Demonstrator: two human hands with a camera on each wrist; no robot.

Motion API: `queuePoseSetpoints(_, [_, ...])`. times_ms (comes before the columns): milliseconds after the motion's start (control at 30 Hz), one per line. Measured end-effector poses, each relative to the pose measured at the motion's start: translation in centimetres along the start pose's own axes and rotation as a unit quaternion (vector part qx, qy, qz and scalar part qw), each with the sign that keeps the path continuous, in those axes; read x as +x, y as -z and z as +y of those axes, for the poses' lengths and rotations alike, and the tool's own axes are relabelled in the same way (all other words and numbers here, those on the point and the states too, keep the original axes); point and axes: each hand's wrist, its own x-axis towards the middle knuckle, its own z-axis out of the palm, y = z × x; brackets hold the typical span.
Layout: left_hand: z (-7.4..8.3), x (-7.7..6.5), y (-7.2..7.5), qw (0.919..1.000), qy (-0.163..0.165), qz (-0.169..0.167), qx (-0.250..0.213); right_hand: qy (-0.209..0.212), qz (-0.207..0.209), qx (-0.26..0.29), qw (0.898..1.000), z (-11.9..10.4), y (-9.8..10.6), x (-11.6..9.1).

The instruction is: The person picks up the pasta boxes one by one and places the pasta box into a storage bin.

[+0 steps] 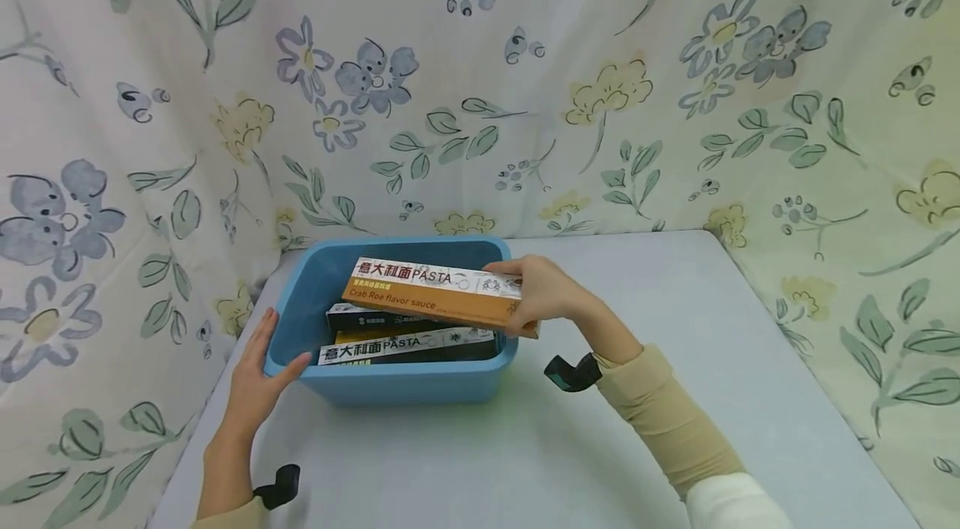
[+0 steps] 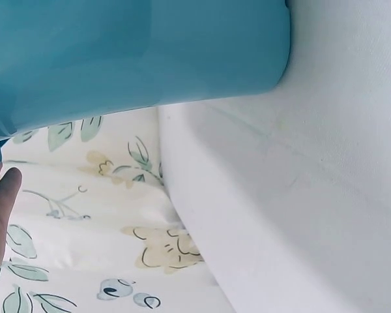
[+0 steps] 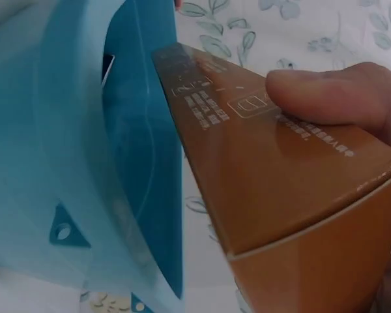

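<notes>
My right hand [image 1: 543,291] grips the right end of an orange-and-white pasta box [image 1: 427,293], marked "Crab Roe flavor sauce". The box is tilted, its left end over the blue bin [image 1: 405,389] and its right end past the bin's right rim. In the right wrist view, the thumb [image 3: 326,98] presses on the box's orange face [image 3: 247,176]. My left hand [image 1: 255,379] rests at the bin's left rim, fingers extended along the side and thumb towards the front corner. Inside the bin lie another pasta box [image 1: 405,344] with black lettering and a dark box [image 1: 375,317].
The bin stands on a white table [image 1: 637,446] near its back edge. A floral curtain [image 1: 480,96] hangs behind and along both sides. A black wrist mount [image 1: 573,373] sits by the right wrist, another black mount [image 1: 279,487] by the left.
</notes>
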Motion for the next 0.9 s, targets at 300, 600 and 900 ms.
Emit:
queuePoseSetpoints(300, [-0.2,0.2,0.0,1.0,-0.007,0.001,0.002,-0.008,-0.059,-0.037,0.998,-1.2,-0.5,2.3])
queuePoseSetpoints(600, [-0.4,0.1,-0.1,1.0,-0.007,-0.001,-0.005,-0.028,-0.117,-0.026,0.992,-1.8,-2.0,4.1])
queuePoseSetpoints(900, [-0.2,0.0,0.0,0.9999,-0.007,0.0,-0.008,-0.079,-0.173,-0.033,0.981,-2.8,-3.4,5.6])
